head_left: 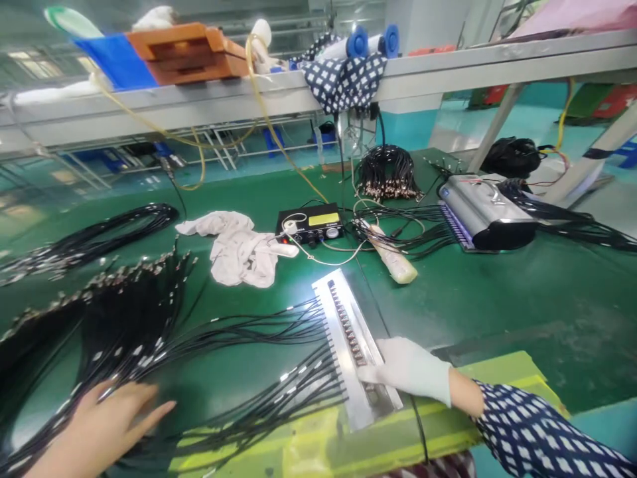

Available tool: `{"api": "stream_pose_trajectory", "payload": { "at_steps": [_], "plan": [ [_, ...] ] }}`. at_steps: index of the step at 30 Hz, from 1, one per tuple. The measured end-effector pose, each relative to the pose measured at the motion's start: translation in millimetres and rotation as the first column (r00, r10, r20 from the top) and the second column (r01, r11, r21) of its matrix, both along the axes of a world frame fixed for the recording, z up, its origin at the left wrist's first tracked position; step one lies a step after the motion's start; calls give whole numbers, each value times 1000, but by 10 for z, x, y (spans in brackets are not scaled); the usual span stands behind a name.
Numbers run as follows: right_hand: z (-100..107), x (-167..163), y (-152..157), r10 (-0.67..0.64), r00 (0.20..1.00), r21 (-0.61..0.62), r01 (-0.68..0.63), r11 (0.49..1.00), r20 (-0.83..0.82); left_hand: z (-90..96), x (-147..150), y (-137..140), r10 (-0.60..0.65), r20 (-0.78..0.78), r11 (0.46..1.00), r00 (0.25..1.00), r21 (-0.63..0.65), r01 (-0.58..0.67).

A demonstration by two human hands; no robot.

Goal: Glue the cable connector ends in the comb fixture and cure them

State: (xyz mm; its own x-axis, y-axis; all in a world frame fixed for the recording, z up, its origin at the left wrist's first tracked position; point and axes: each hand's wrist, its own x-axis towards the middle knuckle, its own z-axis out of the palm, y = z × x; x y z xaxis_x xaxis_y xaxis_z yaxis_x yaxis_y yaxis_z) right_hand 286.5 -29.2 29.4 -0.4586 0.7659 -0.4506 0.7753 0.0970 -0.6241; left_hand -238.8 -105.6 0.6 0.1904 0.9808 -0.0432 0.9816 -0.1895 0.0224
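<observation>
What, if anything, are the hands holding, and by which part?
The right hand holds the metal fixture by its right edge, toward the near end. The left hand is at the black cables; any grip there cannot be told.

Left hand (102,421): bare, thumb spread from loosely bent fingers. Right hand (411,368): white-gloved, gripping; forearm (542,425) sleeved, angled inward.

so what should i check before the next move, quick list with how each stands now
1. Right hand on the metal fixture: ok, touching it.
2. Cables reaching the fixture: ok, spread along its left edge.
3. Cable ends fully seated: cannot tell, too small.
4. Left hand gripping cables: cannot tell, fingers blurred.
5. Both hands gloved: not ok, left is bare.
6. White cloth clear of the fixture: ok, lying apart.
</observation>
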Motion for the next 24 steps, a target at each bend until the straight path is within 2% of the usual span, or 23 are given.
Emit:
{"api": "stream_pose_trajectory", "payload": {
  "at_steps": [1,3,5,8,12,15,17,18,20,21,22,24],
  "plan": [
    [42,-29,14,48,983,29,-54,998,180,-42,44,-28,42,-60,999,997,5,-42],
    [165,-72,-4,140,888,48,-179,983,437,-78,208,-19,80,-116,997,990,17,-78],
    [276,-106,-66,210,825,46,-274,961,524,-84,442,87,57,-76,997,995,59,-53],
    [268,-126,-191,326,841,143,-421,896,432,-111,860,389,5,19,986,1000,164,-8],
    [-117,-61,-323,503,814,388,-581,715,291,-238,1452,882,-80,133,983,988,174,56],
    [-382,7,-392,550,808,602,-551,578,212,-358,1819,1179,-174,264,983,949,109,150],
    [-371,34,-425,537,827,717,-475,510,166,-427,1977,1303,-218,329,976,919,83,202],
    [-289,40,-426,521,842,757,-431,490,143,-454,2026,1343,-239,350,971,906,76,226],
    [23,29,-363,487,868,817,-351,457,100,-493,2076,1393,-282,374,959,884,73,275],
    [239,11,-280,467,880,841,-320,436,93,-503,2086,1408,-299,382,953,874,73,294],
    [479,-19,-151,451,889,876,-279,394,80,-508,2092,1420,-311,387,949,868,74,306],
    [978,-121,256,386,922,928,-177,329,39,-507,2109,1443,-317,391,947,864,73,314]
  ]
}}
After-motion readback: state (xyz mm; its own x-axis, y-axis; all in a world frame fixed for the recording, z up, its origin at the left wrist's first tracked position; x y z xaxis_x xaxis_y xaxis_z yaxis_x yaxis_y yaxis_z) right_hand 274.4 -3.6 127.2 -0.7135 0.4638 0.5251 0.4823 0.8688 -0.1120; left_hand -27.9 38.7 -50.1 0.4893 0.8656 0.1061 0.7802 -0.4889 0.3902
